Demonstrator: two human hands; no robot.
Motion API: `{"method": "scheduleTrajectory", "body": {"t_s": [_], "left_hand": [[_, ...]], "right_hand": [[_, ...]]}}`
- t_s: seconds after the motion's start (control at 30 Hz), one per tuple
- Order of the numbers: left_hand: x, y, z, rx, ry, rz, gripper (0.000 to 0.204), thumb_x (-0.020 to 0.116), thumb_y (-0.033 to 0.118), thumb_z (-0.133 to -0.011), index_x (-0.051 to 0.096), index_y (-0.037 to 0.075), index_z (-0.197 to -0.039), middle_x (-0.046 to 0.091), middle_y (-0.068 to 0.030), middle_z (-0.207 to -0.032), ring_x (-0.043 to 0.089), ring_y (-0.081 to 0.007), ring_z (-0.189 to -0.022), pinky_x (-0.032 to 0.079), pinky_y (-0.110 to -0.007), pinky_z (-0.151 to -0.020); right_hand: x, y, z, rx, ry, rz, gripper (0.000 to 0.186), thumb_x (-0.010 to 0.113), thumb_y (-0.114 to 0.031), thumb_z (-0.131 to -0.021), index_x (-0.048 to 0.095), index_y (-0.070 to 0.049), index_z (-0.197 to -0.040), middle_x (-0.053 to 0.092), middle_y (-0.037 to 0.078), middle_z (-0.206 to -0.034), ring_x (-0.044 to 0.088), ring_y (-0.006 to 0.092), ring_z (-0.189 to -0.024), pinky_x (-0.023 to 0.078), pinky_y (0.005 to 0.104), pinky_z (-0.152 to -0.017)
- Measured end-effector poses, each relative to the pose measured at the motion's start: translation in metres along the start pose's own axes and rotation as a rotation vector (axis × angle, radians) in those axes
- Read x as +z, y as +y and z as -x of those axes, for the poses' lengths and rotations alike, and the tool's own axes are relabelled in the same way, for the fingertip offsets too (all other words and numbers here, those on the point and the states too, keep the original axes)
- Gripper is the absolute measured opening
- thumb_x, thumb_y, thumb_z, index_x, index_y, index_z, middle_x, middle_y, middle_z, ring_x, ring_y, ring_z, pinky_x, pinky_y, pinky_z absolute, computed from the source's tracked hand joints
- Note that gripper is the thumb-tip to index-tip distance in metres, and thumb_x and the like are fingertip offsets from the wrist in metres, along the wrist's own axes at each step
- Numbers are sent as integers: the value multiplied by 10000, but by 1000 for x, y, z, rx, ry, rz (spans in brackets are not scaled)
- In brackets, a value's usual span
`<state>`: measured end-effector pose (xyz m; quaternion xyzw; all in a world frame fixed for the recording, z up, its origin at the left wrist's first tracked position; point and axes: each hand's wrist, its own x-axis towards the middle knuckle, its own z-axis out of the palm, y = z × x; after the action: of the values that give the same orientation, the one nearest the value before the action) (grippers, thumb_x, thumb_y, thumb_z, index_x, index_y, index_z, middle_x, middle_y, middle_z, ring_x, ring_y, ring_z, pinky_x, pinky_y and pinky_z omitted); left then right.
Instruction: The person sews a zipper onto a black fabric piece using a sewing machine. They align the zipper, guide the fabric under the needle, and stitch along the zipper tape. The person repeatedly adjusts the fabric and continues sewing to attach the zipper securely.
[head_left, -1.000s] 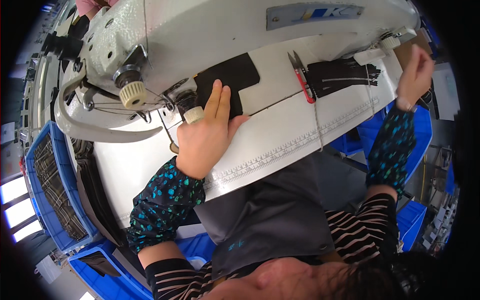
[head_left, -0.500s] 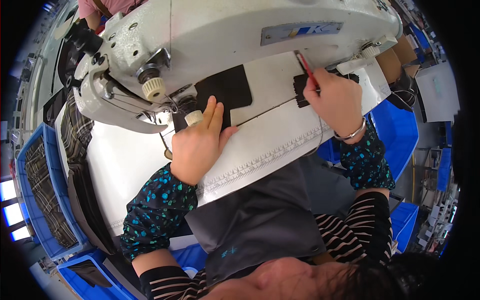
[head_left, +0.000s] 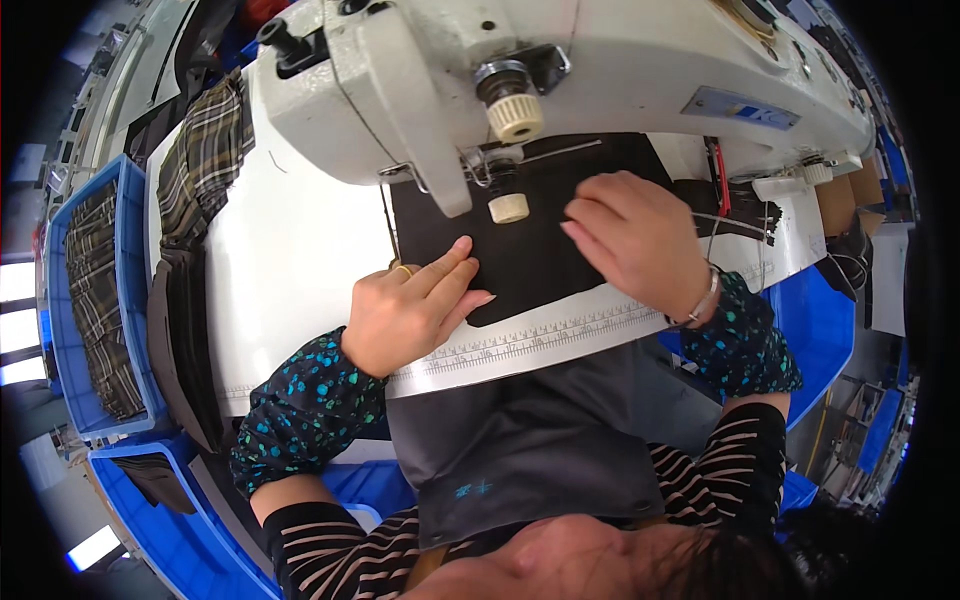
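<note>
A wide black fabric piece (head_left: pixel 530 265) lies on the white sewing machine bed, partly under the needle area of a white sewing machine (head_left: pixel 620 60). My left hand (head_left: pixel 412 308) rests on its left part, fingers stretched and flat. Over its right part my right hand (head_left: pixel 638 240) is loosely bent, thumb and fingers slightly apart, and no tool shows in it. A thin red-handled tool (head_left: pixel 720 172) lies on smaller dark fabric pieces (head_left: pixel 745 205) beyond my right hand; its exact kind is unclear.
A printed ruler strip (head_left: pixel 540 335) runs along the near bed edge. To the left, plaid fabric (head_left: pixel 205 155) and dark folded fabric (head_left: pixel 185 345) hang over the edge by a blue bin (head_left: pixel 133 255). Another blue bin (head_left: pixel 815 310) stands at right.
The red tool has left my right hand and lies on the bed. That hand has moved left over the black fabric, which now spreads wider toward me. The view has shifted.
</note>
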<state>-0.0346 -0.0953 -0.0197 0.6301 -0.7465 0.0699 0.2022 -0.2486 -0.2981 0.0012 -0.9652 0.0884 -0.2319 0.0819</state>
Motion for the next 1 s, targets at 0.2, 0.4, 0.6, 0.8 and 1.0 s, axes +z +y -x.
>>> {"method": "scheduleTrajectory", "body": {"t_s": [0.2, 0.4, 0.6, 0.8, 1.0], "left_hand": [[3, -5, -1, -28, 38, -9, 289, 859, 321, -818, 759, 87, -955, 794, -24, -1044, 654, -122, -630, 508, -259, -524], [-3, -3, -14, -176, -47, -127, 504, 807, 415, -819, 736, 65, -1175, 719, -38, -1234, 645, -214, -1065, 513, -358, -829], [5, -2, -13, -247, -86, -151, 644, 786, 478, -840, 694, 67, -1327, 668, -39, -1381, 638, -253, -1078, 475, -386, -947], [3, -2, -14, -276, -87, -129, 616, 808, 460, -824, 720, 41, -1268, 676, -55, -1373, 650, -265, -1123, 486, -396, -958], [2, -1, -16, -271, -95, -124, 602, 819, 451, -813, 727, 22, -1224, 676, -75, -1370, 643, -279, -1200, 491, -404, -968]], "right_hand": [[54, -10, -28, -88, -195, -73, 570, 811, -411, -823, 699, -9, -1212, 646, 155, -1388, 627, 309, -1243, 491, 433, -1043], [48, -21, -36, -74, -218, 8, 479, 784, -417, -836, 769, 5, -1062, 709, 181, -1254, 656, 324, -1188, 502, 403, -1002], [51, -21, -40, -94, -155, 34, 428, 782, -396, -820, 796, 3, -976, 739, 166, -1187, 683, 308, -1145, 507, 397, -970], [51, -23, -43, -89, -163, 33, 481, 776, -393, -830, 778, 19, -1078, 731, 175, -1216, 690, 306, -1133, 509, 405, -979], [53, -23, -40, -102, -144, 62, 518, 759, -386, -856, 743, 35, -1157, 727, 184, -1231, 691, 303, -1127, 509, 409, -970]]}}
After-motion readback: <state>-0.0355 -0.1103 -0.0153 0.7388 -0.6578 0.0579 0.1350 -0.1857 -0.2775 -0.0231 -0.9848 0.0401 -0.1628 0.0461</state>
